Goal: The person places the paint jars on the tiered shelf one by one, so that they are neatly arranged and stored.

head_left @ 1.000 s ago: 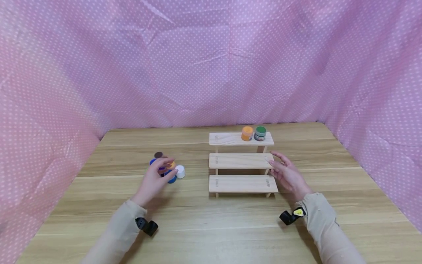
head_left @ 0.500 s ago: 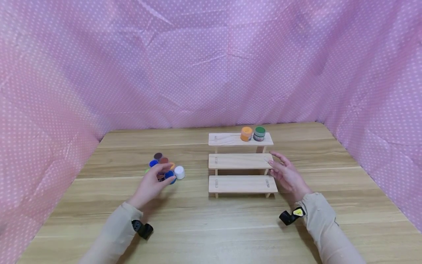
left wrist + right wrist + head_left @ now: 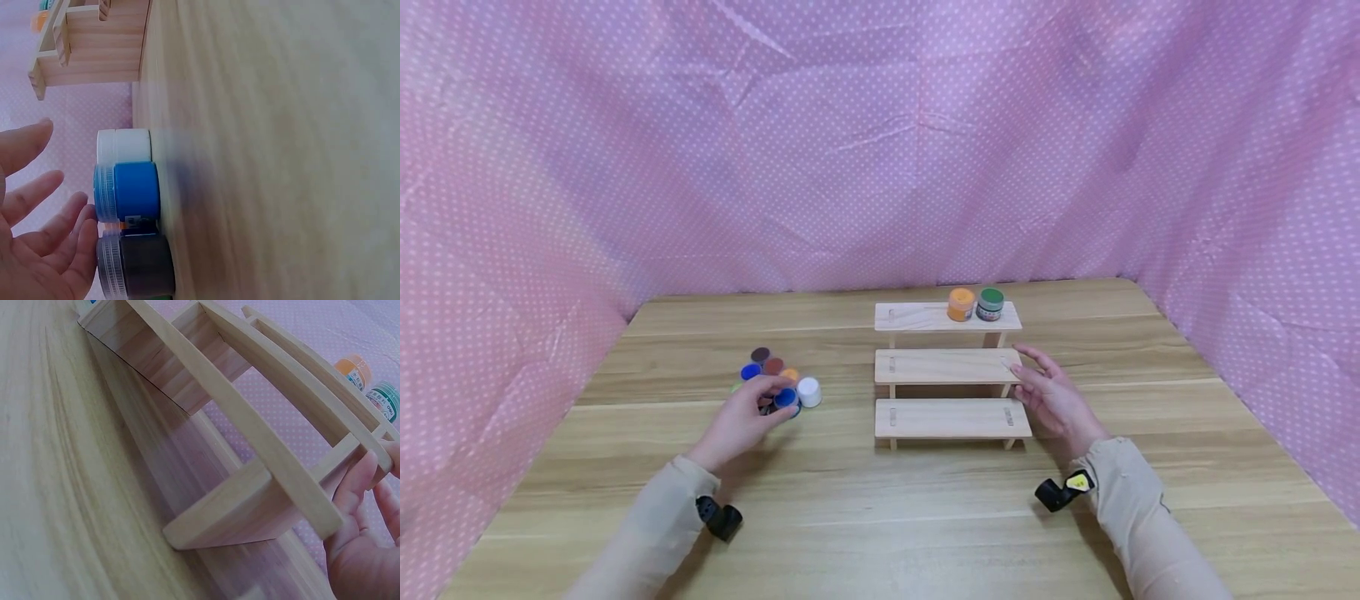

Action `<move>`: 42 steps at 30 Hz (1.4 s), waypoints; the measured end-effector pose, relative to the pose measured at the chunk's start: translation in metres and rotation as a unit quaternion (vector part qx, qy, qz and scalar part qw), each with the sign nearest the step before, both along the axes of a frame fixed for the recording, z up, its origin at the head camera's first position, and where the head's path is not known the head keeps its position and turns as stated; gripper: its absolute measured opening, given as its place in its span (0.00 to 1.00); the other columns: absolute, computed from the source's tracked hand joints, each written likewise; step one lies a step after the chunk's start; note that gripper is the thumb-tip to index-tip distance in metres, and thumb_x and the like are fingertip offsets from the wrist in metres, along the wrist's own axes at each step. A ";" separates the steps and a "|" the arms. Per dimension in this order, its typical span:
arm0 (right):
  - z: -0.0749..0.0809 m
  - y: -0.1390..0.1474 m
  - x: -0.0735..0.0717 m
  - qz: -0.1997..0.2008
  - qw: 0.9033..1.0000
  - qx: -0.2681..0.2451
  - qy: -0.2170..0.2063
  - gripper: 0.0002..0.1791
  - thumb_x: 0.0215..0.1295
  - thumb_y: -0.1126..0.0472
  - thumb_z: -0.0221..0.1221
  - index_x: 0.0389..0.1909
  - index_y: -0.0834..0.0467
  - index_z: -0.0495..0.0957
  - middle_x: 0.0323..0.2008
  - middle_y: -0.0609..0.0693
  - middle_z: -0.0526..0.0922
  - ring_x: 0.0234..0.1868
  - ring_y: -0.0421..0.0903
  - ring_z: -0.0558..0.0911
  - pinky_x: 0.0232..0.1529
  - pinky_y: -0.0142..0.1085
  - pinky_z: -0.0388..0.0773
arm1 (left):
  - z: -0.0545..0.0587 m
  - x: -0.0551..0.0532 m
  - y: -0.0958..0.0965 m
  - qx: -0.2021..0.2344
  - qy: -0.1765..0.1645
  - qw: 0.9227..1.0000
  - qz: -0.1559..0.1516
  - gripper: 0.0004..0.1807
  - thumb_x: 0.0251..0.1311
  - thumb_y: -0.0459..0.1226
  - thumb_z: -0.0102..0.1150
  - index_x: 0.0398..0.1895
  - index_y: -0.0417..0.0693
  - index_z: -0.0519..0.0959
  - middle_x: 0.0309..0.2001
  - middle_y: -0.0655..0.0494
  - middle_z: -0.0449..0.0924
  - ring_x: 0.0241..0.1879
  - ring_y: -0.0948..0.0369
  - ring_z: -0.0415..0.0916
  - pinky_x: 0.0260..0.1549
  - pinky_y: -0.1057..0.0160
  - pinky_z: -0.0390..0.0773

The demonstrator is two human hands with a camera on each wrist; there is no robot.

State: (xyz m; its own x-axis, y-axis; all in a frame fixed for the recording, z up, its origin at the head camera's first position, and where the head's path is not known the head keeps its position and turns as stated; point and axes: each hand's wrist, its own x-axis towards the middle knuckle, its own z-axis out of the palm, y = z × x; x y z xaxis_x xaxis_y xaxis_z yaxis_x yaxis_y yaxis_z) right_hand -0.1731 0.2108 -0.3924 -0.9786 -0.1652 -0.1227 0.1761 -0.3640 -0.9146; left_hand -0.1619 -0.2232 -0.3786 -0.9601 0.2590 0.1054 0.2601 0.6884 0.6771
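Over a cluster of small paint jars, my left hand hovers with thumb and fingers apart. Nearest to it is a blue paint jar, between a white paint jar and a black paint jar in the left wrist view. The fingertips are close to the jar lids; whether they touch is unclear. My right hand holds the right end of the middle board of a three-step wooden rack, its thumb at the board's edge. An orange jar and a green jar stand on the top step.
Dark brown, red-brown, violet-blue and orange jar lids show behind the left hand. A bit of light green is partly hidden there. A pink dotted curtain hangs behind the wooden table.
My left hand has drawn slightly back and left, lower over the blue jar, uncovering jars behind it. The right hand stays at the rack.
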 end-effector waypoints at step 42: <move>-0.001 -0.001 0.001 0.000 1.000 -0.017 0.008 0.17 0.66 0.67 0.52 0.53 0.49 0.66 0.33 0.42 0.80 0.28 0.33 0.78 0.31 0.22 0.76 | 0.004 -0.008 -0.001 -0.053 -0.051 0.997 -0.013 0.17 0.58 0.38 0.61 0.51 0.45 0.76 0.46 0.49 0.75 0.46 0.54 0.73 0.50 0.50 0.76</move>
